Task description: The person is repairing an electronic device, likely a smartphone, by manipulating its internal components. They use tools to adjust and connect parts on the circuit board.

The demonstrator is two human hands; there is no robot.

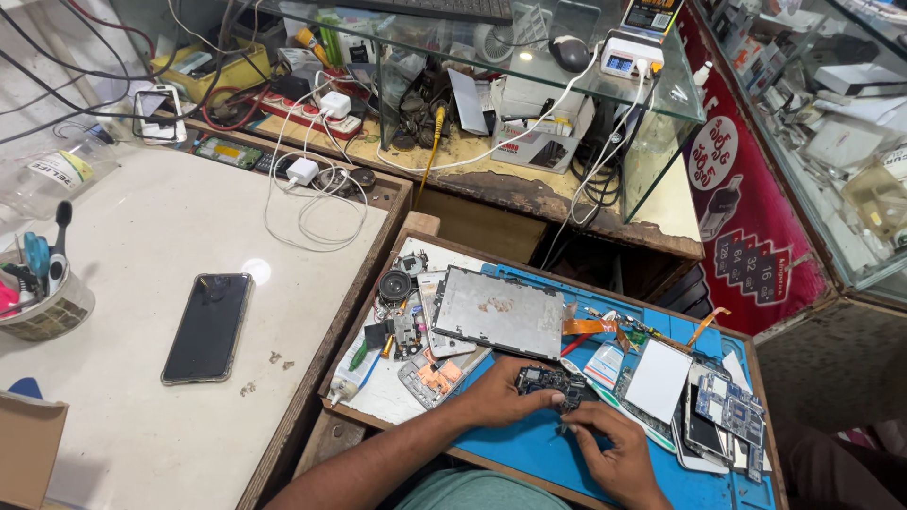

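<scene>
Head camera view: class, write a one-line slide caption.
Left hand steadies a small circuit board on a blue mat while the right hand works beside it.

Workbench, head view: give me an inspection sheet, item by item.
Surface: blue work mat in a wooden tray.
Job's things: small circuit board under both hands.
Clutter: grey metal panel, loose phone parts, stacked boards.
Grips: left hand pins the board; right hand works at its lower edge.
Cables: white charger lead, yellow cable.
Surroundings: black phone on the white table; glass shelf behind.
</scene>
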